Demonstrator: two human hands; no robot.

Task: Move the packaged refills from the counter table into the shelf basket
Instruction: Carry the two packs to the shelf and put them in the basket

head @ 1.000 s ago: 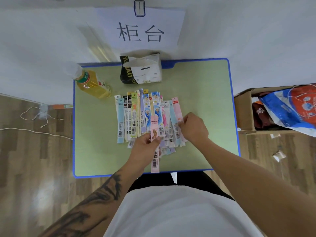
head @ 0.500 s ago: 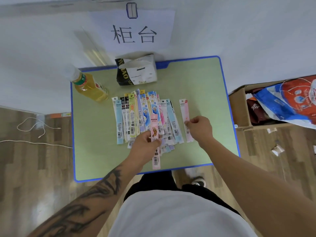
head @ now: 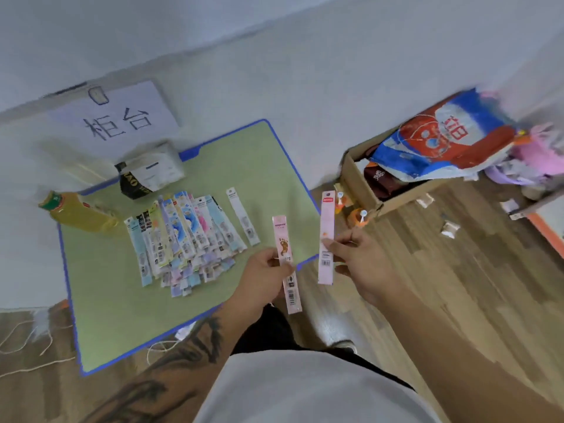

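Probably a mock shop set up in a plain room, handwritten paper sign [head: 117,117] on white wall, small green table [head: 250,166], open cardboard box [head: 363,184], wood-plank floor [head: 457,270], blurred clutter

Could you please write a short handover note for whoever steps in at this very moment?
Left hand: grips one pink refill pack with a brown print, lifted off the table.
Right hand: pinches a second pink refill pack, also lifted, near the table's right edge.
On the green table: the fanned pile of refill packs and one white pack lying apart to its right.
Done: two packs picked up.
Left: carry both to the shelf basket, which is not in view, then return for the rest.
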